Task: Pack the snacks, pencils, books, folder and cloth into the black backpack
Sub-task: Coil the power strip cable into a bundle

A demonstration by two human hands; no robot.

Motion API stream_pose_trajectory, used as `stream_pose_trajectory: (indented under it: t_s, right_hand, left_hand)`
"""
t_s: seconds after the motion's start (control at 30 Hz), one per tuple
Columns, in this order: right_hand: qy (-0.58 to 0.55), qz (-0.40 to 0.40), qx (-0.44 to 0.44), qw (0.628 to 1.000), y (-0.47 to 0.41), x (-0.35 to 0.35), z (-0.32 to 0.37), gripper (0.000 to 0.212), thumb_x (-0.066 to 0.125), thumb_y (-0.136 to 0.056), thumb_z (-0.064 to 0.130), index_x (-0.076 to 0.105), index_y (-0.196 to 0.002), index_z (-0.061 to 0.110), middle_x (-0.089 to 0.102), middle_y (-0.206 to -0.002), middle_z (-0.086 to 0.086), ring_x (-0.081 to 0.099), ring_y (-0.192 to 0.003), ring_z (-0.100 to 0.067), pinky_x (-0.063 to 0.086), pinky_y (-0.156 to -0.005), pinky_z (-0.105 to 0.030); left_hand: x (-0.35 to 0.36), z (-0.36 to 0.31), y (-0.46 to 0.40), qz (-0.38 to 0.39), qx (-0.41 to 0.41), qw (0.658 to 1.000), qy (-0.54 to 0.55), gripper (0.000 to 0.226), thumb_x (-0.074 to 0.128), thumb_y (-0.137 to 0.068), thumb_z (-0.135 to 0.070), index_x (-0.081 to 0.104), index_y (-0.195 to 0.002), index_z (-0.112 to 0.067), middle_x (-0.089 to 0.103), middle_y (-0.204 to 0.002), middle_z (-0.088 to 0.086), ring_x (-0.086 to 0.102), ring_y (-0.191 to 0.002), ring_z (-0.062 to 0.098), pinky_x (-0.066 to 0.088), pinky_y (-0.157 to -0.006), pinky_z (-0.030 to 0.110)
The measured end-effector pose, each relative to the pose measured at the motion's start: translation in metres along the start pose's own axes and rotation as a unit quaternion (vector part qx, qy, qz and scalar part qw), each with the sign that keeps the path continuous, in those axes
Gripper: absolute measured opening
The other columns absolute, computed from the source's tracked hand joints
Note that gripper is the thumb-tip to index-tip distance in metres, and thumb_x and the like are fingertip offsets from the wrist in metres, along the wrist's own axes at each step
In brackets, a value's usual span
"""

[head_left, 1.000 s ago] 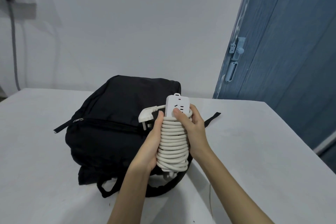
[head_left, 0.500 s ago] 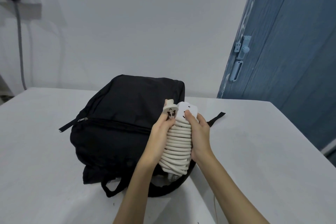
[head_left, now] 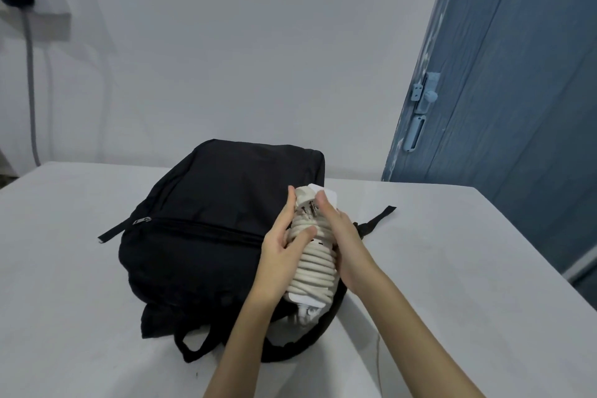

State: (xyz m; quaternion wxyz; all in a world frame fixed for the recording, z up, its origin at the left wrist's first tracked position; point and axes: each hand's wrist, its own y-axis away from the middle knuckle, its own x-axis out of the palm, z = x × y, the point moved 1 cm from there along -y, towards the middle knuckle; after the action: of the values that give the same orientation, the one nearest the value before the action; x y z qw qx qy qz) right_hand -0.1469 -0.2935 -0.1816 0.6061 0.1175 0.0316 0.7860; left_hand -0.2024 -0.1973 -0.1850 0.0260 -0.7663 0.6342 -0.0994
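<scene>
Item held: a white power strip (head_left: 312,255) with its white cable wound round the body in close, even coils. It is carried above the near right corner of the black backpack (head_left: 219,220), clear of the surface (head_left: 452,268). The left hand (head_left: 284,244) is curled round the coils from the left, thumb laid across them; the right hand (head_left: 339,236) is clamped on the right side, thumb pressed at the upper end. Both hands are thus closed on the one bundle, judged so that the coils are kept from springing loose while the plug (head_left: 305,203) is seated against the top turns, pins facing the camera.

Task container: the black backpack, of soft matt fabric, is laid flat on the white surface, near the wall. A zip line is seen across the front panel, apparently drawn closed, with the puller (head_left: 142,220) at the left end. Shoulder straps (head_left: 193,346) are spread out at the near edge, and a strap end (head_left: 381,215) trails to the right. The body looks filled out, but no contents can be seen.

Snacks, pencils, books, folder and cloth: none in view. Whether they are inside the backpack cannot be told.
</scene>
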Motion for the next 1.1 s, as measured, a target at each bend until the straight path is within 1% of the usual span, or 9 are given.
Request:
stream_pose_trajectory:
  t_s: [0.13,0.3,0.6,0.7,0.8,0.87,0.97,1.03,1.1]
  right_hand:
    - [-0.018,0.011,-0.019,1.000,0.001,0.000,-0.005,0.080,0.064,-0.059,0.074,0.062,-0.117,0.019,0.071,-0.107,-0.008,0.069,-0.098,-0.023,0.051,-0.094,-0.043]
    - [-0.027,-0.039,-0.024,0.999,0.000,0.004,-0.006,0.099,0.071,-0.043,0.080,0.062,-0.116,0.014,0.072,-0.104,-0.008,0.070,-0.094,-0.022,0.053,-0.091,-0.042]
    - [-0.091,-0.090,-0.046,0.991,0.012,0.023,-0.003,0.042,0.061,-0.081,0.048,0.071,-0.097,0.010,0.073,-0.092,-0.014,0.071,-0.085,-0.028,0.057,-0.080,-0.039]
    - [-0.094,-0.093,-0.041,0.990,0.014,0.031,-0.001,0.048,0.061,-0.079,0.052,0.072,-0.098,0.009,0.072,-0.095,-0.019,0.069,-0.090,-0.034,0.055,-0.085,-0.047]
    - [-0.107,-0.093,-0.044,0.989,0.015,0.032,0.002,0.068,0.064,-0.064,0.062,0.071,-0.100,0.004,0.071,-0.097,-0.022,0.068,-0.085,-0.035,0.056,-0.082,-0.045]
    - [-0.113,-0.107,-0.049,0.987,0.014,0.029,0.005,0.081,0.069,-0.054,0.069,0.070,-0.100,0.003,0.069,-0.093,-0.020,0.066,-0.078,-0.031,0.056,-0.077,-0.042]
    - [-0.148,-0.095,-0.049,0.983,0.013,0.025,0.006,0.089,0.070,-0.056,0.070,0.066,-0.109,-0.002,0.065,-0.086,-0.018,0.064,-0.070,-0.028,0.054,-0.069,-0.035]
    - [-0.166,-0.068,-0.053,0.982,0.015,0.026,0.008,0.080,0.060,-0.069,0.063,0.062,-0.112,-0.004,0.063,-0.079,-0.015,0.062,-0.063,-0.025,0.055,-0.062,-0.031]
    - [-0.171,-0.052,-0.051,0.983,0.018,0.025,0.009,0.075,0.054,-0.075,0.060,0.062,-0.113,-0.004,0.064,-0.077,-0.015,0.063,-0.063,-0.025,0.056,-0.058,-0.030]
  left_hand:
    - [-0.002,0.004,-0.006,0.020,-0.002,0.999,-0.037,0.071,0.056,-0.087,0.000,0.032,-0.140,-0.041,0.051,-0.138,-0.003,0.054,-0.120,0.015,0.044,-0.102,0.040]
    - [-0.002,0.005,-0.012,0.047,-0.007,0.998,-0.036,0.066,0.060,-0.084,-0.011,0.038,-0.135,-0.047,0.038,-0.147,-0.010,0.033,-0.137,0.017,0.032,-0.112,0.043]
    - [-0.018,-0.008,-0.013,0.082,-0.013,0.997,0.007,0.066,0.061,-0.084,0.003,0.041,-0.139,-0.025,0.041,-0.145,-0.010,0.042,-0.130,0.003,0.036,-0.110,0.031]
    - [-0.030,-0.018,-0.016,0.122,-0.028,0.992,0.030,0.060,0.056,-0.087,0.006,0.040,-0.139,-0.020,0.043,-0.143,-0.006,0.044,-0.128,0.004,0.038,-0.105,0.020]
    - [-0.058,-0.032,-0.025,0.175,-0.006,0.982,-0.068,0.048,0.054,-0.090,0.000,0.047,-0.134,-0.017,0.049,-0.138,-0.004,0.044,-0.126,0.003,0.037,-0.103,0.013]
    - [-0.087,-0.036,-0.034,0.172,0.021,0.962,-0.210,0.038,0.058,-0.090,-0.011,0.054,-0.126,-0.024,0.053,-0.135,-0.006,0.045,-0.124,0.000,0.035,-0.108,0.022]
    - [-0.140,-0.035,-0.041,0.180,0.011,0.874,-0.451,0.045,0.071,-0.080,-0.031,0.054,-0.121,-0.036,0.033,-0.149,-0.011,0.020,-0.140,0.005,0.010,-0.118,0.037]
    - [-0.175,-0.033,-0.037,0.246,-0.016,0.805,-0.540,0.057,0.077,-0.071,-0.038,0.050,-0.120,-0.043,0.012,-0.150,-0.021,-0.006,-0.142,0.005,-0.009,-0.115,0.048]
    - [-0.201,-0.031,-0.030,0.297,-0.038,0.768,-0.566,0.065,0.080,-0.066,-0.040,0.046,-0.121,-0.047,-0.001,-0.145,-0.028,-0.019,-0.136,0.001,-0.018,-0.111,0.049]
